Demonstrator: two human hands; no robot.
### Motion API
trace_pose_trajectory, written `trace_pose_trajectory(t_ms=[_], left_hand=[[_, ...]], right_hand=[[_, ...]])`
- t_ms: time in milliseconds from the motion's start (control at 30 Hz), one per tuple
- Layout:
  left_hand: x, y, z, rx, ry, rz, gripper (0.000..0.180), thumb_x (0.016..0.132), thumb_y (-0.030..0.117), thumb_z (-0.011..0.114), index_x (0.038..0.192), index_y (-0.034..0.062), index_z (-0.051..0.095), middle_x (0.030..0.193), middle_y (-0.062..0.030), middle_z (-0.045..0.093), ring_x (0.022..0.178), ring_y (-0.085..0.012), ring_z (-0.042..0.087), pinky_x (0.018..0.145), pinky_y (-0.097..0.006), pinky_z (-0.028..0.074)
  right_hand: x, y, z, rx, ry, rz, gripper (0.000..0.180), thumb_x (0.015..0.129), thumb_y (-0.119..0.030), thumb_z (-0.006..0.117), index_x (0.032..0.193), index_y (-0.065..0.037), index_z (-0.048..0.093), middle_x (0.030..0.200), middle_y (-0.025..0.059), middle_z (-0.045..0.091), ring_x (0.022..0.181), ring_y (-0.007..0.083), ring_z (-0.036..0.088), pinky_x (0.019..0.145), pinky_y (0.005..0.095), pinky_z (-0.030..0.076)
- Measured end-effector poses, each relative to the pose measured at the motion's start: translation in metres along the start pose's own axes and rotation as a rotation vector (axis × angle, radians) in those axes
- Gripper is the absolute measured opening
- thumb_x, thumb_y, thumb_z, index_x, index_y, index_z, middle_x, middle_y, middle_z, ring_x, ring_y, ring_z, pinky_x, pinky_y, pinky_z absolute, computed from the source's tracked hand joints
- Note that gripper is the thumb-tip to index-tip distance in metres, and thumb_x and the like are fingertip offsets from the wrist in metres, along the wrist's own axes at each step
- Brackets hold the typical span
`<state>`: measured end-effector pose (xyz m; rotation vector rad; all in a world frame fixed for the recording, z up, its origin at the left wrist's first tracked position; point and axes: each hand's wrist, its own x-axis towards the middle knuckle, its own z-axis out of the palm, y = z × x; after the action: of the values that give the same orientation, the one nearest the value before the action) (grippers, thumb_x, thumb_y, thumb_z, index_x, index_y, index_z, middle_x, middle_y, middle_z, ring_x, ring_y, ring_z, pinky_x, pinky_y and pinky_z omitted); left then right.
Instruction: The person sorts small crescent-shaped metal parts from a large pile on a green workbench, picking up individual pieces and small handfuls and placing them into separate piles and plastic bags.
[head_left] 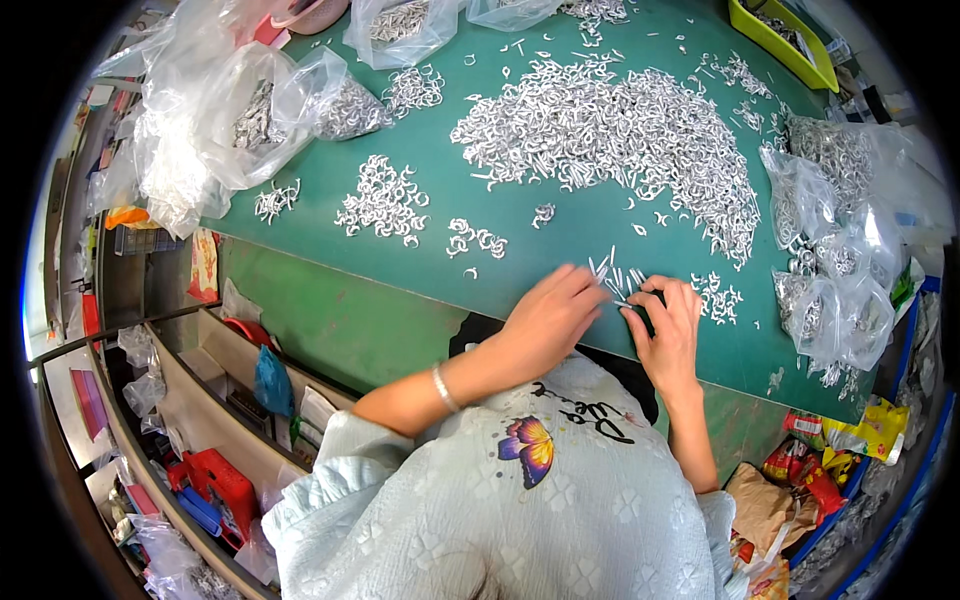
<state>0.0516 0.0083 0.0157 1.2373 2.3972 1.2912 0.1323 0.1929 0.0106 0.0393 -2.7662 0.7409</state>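
Observation:
At the near edge of the green table, a loose cluster of thin, straight silver metal pieces (616,277) lies between my two hands. My left hand (552,318) reaches in from the left, its fingers bunched and slightly blurred at the cluster; whether they grip anything is hidden. On the other side, my right hand (668,325) has a curled thumb and forefinger closed at the end of one thin piece. A small group of curved silver pieces (716,298) sits right beside it. Further off spreads a large heap of similar curved metal pieces (610,130).
Smaller piles of curved pieces (384,200) dot the green table (450,290). Clear plastic bags of metal parts stand at the left (262,115) and right (840,250). A yellow-green tray (790,45) is at the far right. Below the left edge are open drawers (215,390).

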Motion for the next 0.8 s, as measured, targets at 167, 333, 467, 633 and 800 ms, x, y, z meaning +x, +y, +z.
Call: trace_pose_trajectory(t_ms=[167, 333, 467, 633, 800], left_hand=[[0.024, -0.015, 0.021, 0.186, -0.061, 0.065, 0.025, 0.078, 0.006, 0.070, 0.101, 0.0036, 0.060, 0.096, -0.0098, 0.052, 0.091, -0.0283, 0.051, 0.074, -0.038, 0.041], [0.027, -0.021, 0.022, 0.271, -0.170, 0.161, 0.018, 0.082, 0.010, 0.066, 0.098, 0.0040, 0.059, 0.096, -0.0096, 0.052, 0.090, -0.0280, 0.051, 0.074, -0.037, 0.041], [0.033, -0.022, 0.015, 0.254, -0.218, 0.256, 0.012, 0.082, 0.007, 0.064, 0.092, 0.0025, 0.058, 0.096, -0.0102, 0.050, 0.092, -0.0269, 0.050, 0.074, -0.035, 0.041], [0.043, -0.018, 0.006, -0.056, -0.126, 0.181, 0.012, 0.082, 0.004, 0.067, 0.094, 0.0027, 0.063, 0.096, -0.0087, 0.058, 0.088, -0.0223, 0.057, 0.075, -0.034, 0.046], [0.091, -0.029, -0.051, -0.527, -0.037, -0.367, 0.007, 0.089, 0.008, 0.066, 0.091, 0.0009, 0.065, 0.077, -0.0033, 0.066, 0.064, -0.0084, 0.061, 0.059, -0.024, 0.049]], right_hand=[[0.000, 0.003, -0.004, 0.093, 0.054, 0.058, 0.018, 0.075, -0.003, 0.074, 0.090, -0.002, 0.065, 0.105, 0.0091, 0.058, 0.097, 0.0289, 0.054, 0.083, 0.0385, 0.040], [-0.007, 0.013, 0.001, 0.195, 0.183, 0.093, 0.013, 0.077, 0.001, 0.070, 0.089, 0.000, 0.065, 0.101, 0.0116, 0.060, 0.094, 0.0303, 0.056, 0.083, 0.0390, 0.043], [-0.004, 0.015, 0.002, 0.249, 0.226, 0.093, 0.011, 0.078, 0.003, 0.069, 0.088, 0.001, 0.064, 0.096, 0.0130, 0.061, 0.090, 0.0309, 0.057, 0.080, 0.0386, 0.045], [-0.003, 0.019, 0.004, 0.281, 0.252, 0.106, 0.012, 0.078, 0.005, 0.069, 0.088, 0.002, 0.064, 0.092, 0.0136, 0.062, 0.087, 0.0309, 0.058, 0.078, 0.0386, 0.046], [-0.001, 0.020, 0.001, 0.283, 0.262, 0.081, 0.011, 0.079, 0.008, 0.066, 0.088, 0.004, 0.063, 0.089, 0.0151, 0.062, 0.082, 0.0304, 0.058, 0.076, 0.0367, 0.047]])
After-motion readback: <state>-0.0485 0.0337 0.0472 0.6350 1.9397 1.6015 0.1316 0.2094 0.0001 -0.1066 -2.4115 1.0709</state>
